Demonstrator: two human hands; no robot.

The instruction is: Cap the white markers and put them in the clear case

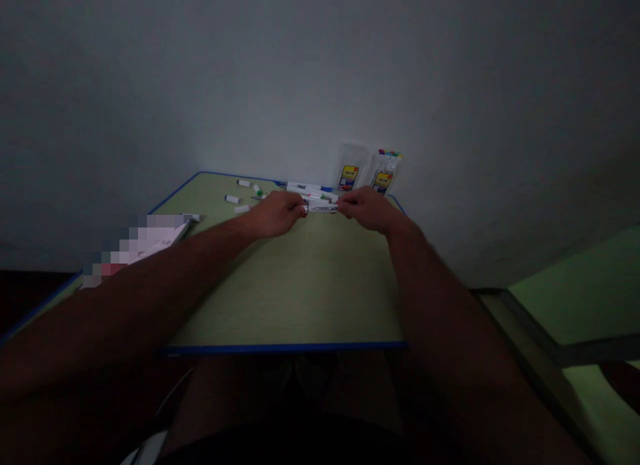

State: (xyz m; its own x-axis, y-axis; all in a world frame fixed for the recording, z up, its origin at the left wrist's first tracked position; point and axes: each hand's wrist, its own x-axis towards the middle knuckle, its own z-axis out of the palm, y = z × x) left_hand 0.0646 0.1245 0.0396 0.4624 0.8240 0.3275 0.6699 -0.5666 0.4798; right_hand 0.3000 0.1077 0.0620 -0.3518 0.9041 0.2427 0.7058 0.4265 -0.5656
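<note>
Near the far side of the desk, a white marker (323, 209) lies crosswise between my two hands. My left hand (280, 213) is closed at the marker's left end, fingers pinched together. At the right end, my right hand (367, 210) pinches it between thumb and fingers. Just behind are more white markers (304, 187), one with a blue end, lying sideways. Loose marker caps are scattered left of them: a white cap (243, 183), a green-marked cap (257, 189), another white cap (233, 199) and one (243, 209) close to my left wrist.
Against the wall stand a clear plastic case (353, 165) with a yellow label and a second case (389, 168) holding colourful-ended markers. A blurred, pixelated pale object (160, 231) lies at the desk's left. The pale desk (300, 291) has a blue edge.
</note>
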